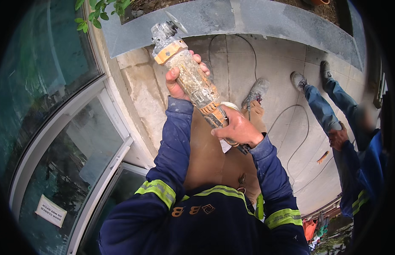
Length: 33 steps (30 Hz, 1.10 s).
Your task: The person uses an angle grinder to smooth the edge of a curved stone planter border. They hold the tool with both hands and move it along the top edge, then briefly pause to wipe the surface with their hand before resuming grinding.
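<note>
A worn, dust-caked angle grinder (pixel 194 79) in orange and grey is held up in front of me, tilted with its head toward the upper left. At that end a thin disc (pixel 176 22) shows nearly edge-on. My left hand (pixel 180 80) wraps around the body just behind the head, thumb on one side and fingertips on the other. Around the rear handle, my right hand (pixel 241 127) is closed. A dark cord leaves the handle end near my right wrist. Something round and pale, partly hidden, shows just behind my right hand.
A grey stone-topped planter ledge (pixel 214 19) curves across the far side. Glass doors (pixel 70 157) with a paper sign stand at left. A grey cable (pixel 307 123) loops over the tiled floor. At right is another person (pixel 346 140) in blue, a hand near the knee.
</note>
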{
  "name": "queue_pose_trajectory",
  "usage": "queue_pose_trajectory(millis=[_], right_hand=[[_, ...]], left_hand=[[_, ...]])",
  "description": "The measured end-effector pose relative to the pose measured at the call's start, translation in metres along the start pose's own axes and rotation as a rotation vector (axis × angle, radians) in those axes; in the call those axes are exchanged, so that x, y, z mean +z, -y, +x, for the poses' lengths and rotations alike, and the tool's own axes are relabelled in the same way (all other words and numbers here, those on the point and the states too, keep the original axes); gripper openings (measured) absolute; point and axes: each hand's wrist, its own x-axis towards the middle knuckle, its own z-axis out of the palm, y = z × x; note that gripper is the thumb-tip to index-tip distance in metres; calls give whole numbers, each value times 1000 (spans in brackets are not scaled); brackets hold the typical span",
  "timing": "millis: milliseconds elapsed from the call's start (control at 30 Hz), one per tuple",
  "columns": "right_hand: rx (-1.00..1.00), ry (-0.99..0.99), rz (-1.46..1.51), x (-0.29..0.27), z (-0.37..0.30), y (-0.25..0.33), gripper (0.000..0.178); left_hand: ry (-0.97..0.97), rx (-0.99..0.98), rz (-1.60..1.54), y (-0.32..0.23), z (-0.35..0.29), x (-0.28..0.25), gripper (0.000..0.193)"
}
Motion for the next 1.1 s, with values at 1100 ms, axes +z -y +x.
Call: queue_pose_trajectory(millis=[1100], right_hand=[[255,293,1045,38,-98,-16,52]], left_hand=[[38,48,-96,39,-88,58,74]])
